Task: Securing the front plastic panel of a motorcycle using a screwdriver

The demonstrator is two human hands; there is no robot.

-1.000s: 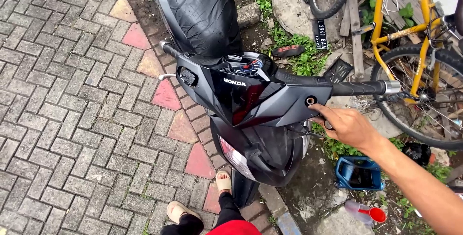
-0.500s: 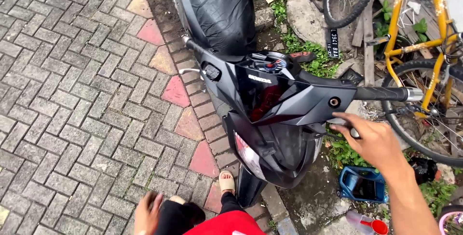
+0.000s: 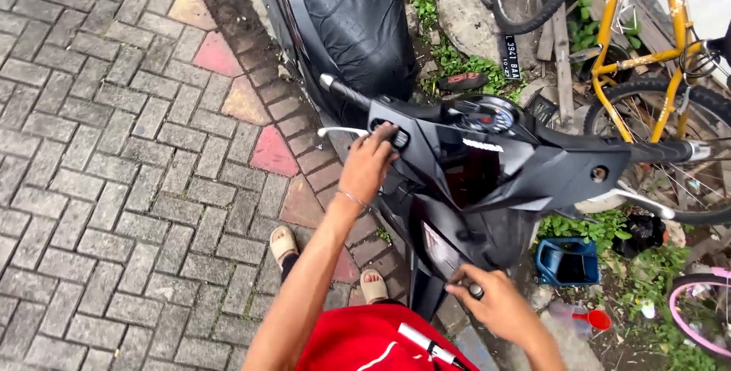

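1. Scooter (image 3: 487, 181), black, stands at the edge of the brick pavement (image 3: 114, 150), front end toward the person; seat (image 3: 350, 21) under a black cover.
2. Left hand (image 3: 371, 164) reaches up to the left handlebar (image 3: 343, 91) area; fingers rest on the switch cluster (image 3: 397, 139), just below the grip. Hand loosely curled, pressing on it, not wrapped around anything.
3. Right hand (image 3: 495, 306) sits low, by the scooter's front panel near the headlight (image 3: 438, 242). Fingers pinch a small dark round part (image 3: 476, 291), touching the panel's lower edge.
4. Speedometer (image 3: 487, 116) lies between the two bars, well above the right hand.
5. Feet in sandals (image 3: 283, 243) on the bricks, just left of the front wheel area.
6. Right side: yellow bicycle (image 3: 647, 59), blue container (image 3: 567, 261) on the ground, pink wheel rim (image 3: 697, 314) at the corner.
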